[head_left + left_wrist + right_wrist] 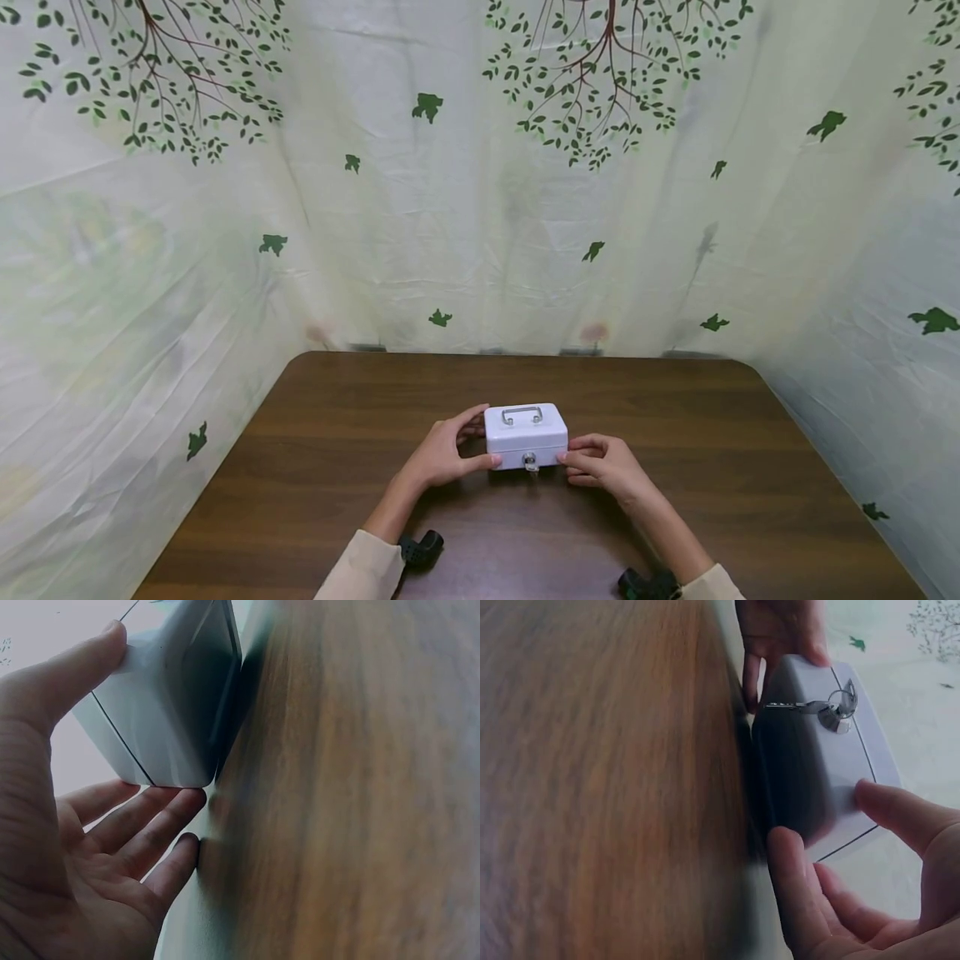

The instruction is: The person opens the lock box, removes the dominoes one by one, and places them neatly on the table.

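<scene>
A small white cash box (526, 435) is held between both hands over the brown table, its lock side facing me. On its lid a metal handle (522, 412) lies near the top. My left hand (444, 452) grips the left end, thumb on the front face and fingers at the side and behind. With its thumb at the front right corner, my right hand (613, 472) holds the other end. Keys on a ring (843, 705) hang at the lock in the right wrist view. The box's dark underside (791, 776) shows, tilted up from the table. The lid is closed.
The wooden table (337, 417) has rounded far corners. Pale cloth curtains (465, 200) printed with leaves and branches hang behind it and along both sides. Dark wrist straps (422, 550) sit on both forearms.
</scene>
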Available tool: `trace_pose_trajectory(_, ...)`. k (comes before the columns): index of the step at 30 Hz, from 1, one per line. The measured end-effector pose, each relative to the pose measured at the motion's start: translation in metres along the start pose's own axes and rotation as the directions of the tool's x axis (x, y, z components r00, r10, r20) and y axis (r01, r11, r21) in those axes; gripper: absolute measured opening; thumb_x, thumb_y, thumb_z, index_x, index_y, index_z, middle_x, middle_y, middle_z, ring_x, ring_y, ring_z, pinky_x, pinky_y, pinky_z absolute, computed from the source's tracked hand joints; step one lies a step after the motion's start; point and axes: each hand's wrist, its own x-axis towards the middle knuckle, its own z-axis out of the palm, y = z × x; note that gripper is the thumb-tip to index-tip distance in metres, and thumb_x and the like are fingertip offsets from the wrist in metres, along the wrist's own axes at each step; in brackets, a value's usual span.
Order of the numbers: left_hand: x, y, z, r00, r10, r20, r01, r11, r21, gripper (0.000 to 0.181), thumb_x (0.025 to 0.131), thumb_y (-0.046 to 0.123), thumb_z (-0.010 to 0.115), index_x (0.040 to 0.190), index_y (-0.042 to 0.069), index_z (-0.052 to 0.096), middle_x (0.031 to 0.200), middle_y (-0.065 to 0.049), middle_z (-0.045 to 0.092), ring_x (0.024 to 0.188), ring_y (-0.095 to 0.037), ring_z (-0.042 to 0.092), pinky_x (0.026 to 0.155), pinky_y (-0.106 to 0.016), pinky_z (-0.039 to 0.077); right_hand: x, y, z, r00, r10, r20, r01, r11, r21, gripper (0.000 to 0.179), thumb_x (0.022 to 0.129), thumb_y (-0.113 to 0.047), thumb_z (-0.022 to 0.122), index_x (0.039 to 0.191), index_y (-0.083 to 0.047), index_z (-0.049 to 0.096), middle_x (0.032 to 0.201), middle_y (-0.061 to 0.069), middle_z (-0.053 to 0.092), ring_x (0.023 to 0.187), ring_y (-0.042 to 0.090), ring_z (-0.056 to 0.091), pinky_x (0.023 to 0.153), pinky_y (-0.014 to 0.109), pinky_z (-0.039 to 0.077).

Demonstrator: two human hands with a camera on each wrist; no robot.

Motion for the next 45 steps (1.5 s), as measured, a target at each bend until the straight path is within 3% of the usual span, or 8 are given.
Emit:
trace_pose_trajectory(6,0.000,0.000,-0.002,1.000,0.020,0.005,-0.020,1.000,-0.001,0.090,0.075,0.051,0.079,0.148,0.015,0.039,0.131,-0.001,0.061,0.115,-0.014,0.063,0.104,-0.038,0.050,0.001,0.002,-0.002,0.995,-0.101,0.001,0.101,0.989,-0.105,0.052,0.080,-0.021,0.081,0.119,0.005,0.060,0.111,0.018,0.068,0.094,0.023,0.070,0.079,0.037,0.062)
trace_pose_trajectory(12,0.000,-0.001,-0.002,0.999,0.054,0.009,-0.053,0.998,-0.015,0.092,0.073,0.046,0.083,0.148,0.013,0.039,0.131,-0.001,0.061,0.117,-0.016,0.062,0.104,-0.039,0.050,0.003,0.002,-0.003,0.976,-0.217,0.001,0.207,0.933,-0.296,0.050,0.077,-0.022,0.083,0.119,-0.002,0.063,0.112,0.013,0.069,0.096,0.021,0.069,0.074,0.022,0.057)
trace_pose_trajectory(15,-0.003,0.009,-0.005,0.997,0.079,0.011,-0.078,0.996,-0.052,0.090,0.073,0.034,0.085,0.147,0.011,0.039,0.132,-0.008,0.060,0.118,-0.025,0.062,0.105,-0.046,0.048,-0.006,-0.009,0.000,0.973,-0.229,0.017,0.223,0.923,-0.313,0.051,0.077,-0.018,0.083,0.120,0.000,0.062,0.114,0.015,0.068,0.100,0.029,0.068,0.075,0.023,0.057)
trace_pose_trajectory(17,-0.004,0.009,-0.005,0.996,0.090,0.010,-0.089,0.994,-0.059,0.090,0.073,0.034,0.086,0.146,0.011,0.040,0.132,-0.008,0.060,0.119,-0.025,0.061,0.106,-0.046,0.048,-0.012,-0.016,0.002,0.971,-0.236,0.034,0.234,0.920,-0.314,0.051,0.077,-0.015,0.082,0.121,0.002,0.061,0.114,0.018,0.067,0.102,0.034,0.067,0.078,0.027,0.058)
trace_pose_trajectory(24,-0.002,-0.002,-0.002,0.995,0.097,0.026,-0.097,0.995,-0.022,0.098,0.070,0.047,0.085,0.148,0.010,0.038,0.135,0.001,0.058,0.120,-0.013,0.059,0.107,-0.034,0.048,-0.021,-0.026,0.004,0.960,-0.268,0.082,0.280,0.907,-0.315,0.053,0.076,-0.010,0.083,0.122,0.005,0.059,0.116,0.022,0.064,0.104,0.035,0.065,0.091,0.047,0.056)
trace_pose_trajectory(28,-0.001,-0.004,-0.002,0.993,0.111,0.028,-0.110,0.994,-0.013,0.100,0.069,0.049,0.086,0.148,0.011,0.038,0.136,0.002,0.057,0.121,-0.012,0.058,0.107,-0.033,0.048,-0.017,-0.022,0.004,0.953,-0.288,0.091,0.302,0.891,-0.340,0.055,0.075,-0.009,0.083,0.123,0.005,0.058,0.116,0.021,0.064,0.103,0.035,0.065,0.091,0.049,0.056)
trace_pose_trajectory(39,0.000,-0.007,-0.001,0.992,0.117,0.048,-0.117,0.993,0.012,0.101,0.066,0.048,0.087,0.148,0.016,0.037,0.137,0.007,0.055,0.124,-0.011,0.056,0.108,-0.035,0.047,0.009,0.011,-0.005,0.945,-0.317,0.084,0.322,0.851,-0.416,0.064,0.069,-0.021,0.089,0.124,-0.006,0.059,0.118,0.012,0.065,0.102,0.024,0.065,0.087,0.033,0.059)
trace_pose_trajectory(45,0.000,-0.010,0.003,0.991,0.129,0.030,-0.128,0.992,-0.018,0.099,0.063,0.029,0.093,0.146,0.016,0.039,0.138,0.001,0.055,0.124,-0.019,0.057,0.108,-0.044,0.046,0.007,0.012,-0.004,0.949,-0.305,0.074,0.303,0.829,-0.470,0.068,0.067,-0.025,0.090,0.125,-0.010,0.059,0.116,0.007,0.065,0.103,0.021,0.065,0.089,0.030,0.058)
